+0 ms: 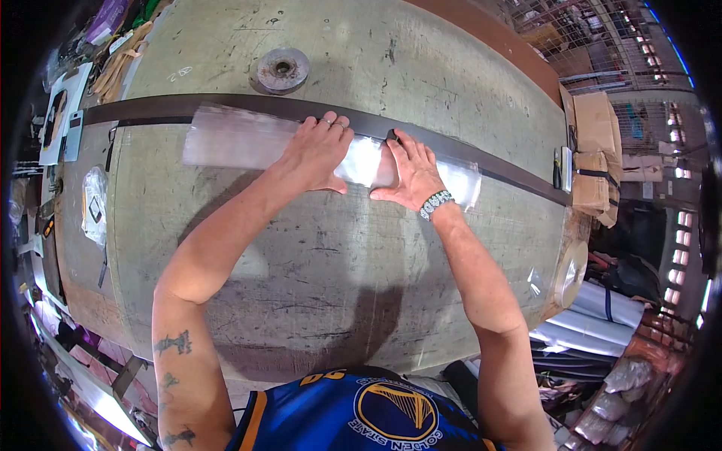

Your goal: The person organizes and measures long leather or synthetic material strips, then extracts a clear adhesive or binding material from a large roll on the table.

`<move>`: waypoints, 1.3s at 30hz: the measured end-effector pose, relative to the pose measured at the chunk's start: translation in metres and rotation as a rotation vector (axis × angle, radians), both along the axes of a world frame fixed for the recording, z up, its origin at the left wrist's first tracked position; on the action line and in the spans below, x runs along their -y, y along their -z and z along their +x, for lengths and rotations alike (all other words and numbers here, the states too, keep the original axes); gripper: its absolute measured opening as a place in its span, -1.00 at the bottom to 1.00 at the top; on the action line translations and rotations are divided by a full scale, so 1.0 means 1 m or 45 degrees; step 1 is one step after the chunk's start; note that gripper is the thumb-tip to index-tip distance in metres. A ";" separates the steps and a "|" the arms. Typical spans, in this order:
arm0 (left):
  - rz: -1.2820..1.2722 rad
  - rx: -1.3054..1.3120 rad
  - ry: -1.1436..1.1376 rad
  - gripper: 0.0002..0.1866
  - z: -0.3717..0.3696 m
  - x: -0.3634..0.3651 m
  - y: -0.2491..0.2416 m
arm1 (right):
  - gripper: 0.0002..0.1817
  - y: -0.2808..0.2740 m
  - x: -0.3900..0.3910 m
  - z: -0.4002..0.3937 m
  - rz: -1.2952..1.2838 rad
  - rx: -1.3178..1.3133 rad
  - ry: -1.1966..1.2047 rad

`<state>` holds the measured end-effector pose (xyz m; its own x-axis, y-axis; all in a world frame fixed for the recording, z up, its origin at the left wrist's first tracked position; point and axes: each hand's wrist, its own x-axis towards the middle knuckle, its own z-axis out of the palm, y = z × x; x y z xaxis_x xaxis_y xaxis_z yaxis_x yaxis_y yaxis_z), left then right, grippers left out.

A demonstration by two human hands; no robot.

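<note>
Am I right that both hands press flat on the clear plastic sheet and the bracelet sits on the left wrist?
Not quite. The head view shows the left hand and right hand flat on the clear plastic sheet, but the bracelet is on the right wrist.

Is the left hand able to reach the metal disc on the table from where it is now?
Probably yes. The metal disc lies just beyond the left hand, past the dark strip, with bare table between and nothing in the way.
</note>
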<state>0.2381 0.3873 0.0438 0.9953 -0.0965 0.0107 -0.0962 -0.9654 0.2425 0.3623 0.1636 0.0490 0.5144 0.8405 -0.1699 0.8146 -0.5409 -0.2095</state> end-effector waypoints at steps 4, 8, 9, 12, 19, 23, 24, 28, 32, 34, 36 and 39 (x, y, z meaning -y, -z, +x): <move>-0.037 0.054 -0.039 0.05 -0.014 0.001 0.006 | 0.21 0.003 0.008 -0.003 0.018 -0.068 -0.003; -0.042 0.044 -0.069 0.06 -0.019 0.005 0.008 | 0.20 0.000 0.009 -0.009 0.029 -0.078 -0.003; -0.036 0.076 -0.071 0.07 -0.021 0.006 0.011 | 0.20 -0.001 0.008 -0.011 0.038 -0.079 0.006; -0.027 0.108 -0.078 0.09 -0.024 0.009 0.016 | 0.20 0.000 0.009 -0.013 0.011 -0.061 0.002; -0.035 0.094 -0.109 0.13 -0.034 0.012 0.019 | 0.22 0.002 0.012 -0.019 0.024 -0.056 0.003; -0.053 0.116 -0.157 0.15 -0.034 0.013 0.023 | 0.27 0.001 0.011 -0.022 0.005 -0.048 0.020; -0.046 0.086 -0.153 0.15 -0.033 0.013 0.022 | 0.28 -0.001 0.011 -0.022 -0.011 -0.049 0.016; -0.049 0.054 -0.140 0.16 -0.034 0.013 0.018 | 0.31 -0.004 0.010 -0.020 -0.029 -0.053 0.001; -0.005 -0.055 -0.137 0.16 -0.034 0.016 0.008 | 0.29 -0.004 0.011 -0.023 -0.056 -0.010 -0.020; -0.002 -0.103 -0.112 0.17 -0.034 0.014 0.005 | 0.25 -0.003 0.010 -0.022 -0.054 -0.003 -0.019; -0.022 -0.107 -0.122 0.19 -0.034 0.015 0.001 | 0.18 0.002 0.011 -0.019 -0.006 -0.017 0.011; -0.084 -0.085 -0.179 0.19 -0.036 0.021 -0.002 | 0.06 0.005 0.009 -0.013 0.082 -0.068 0.005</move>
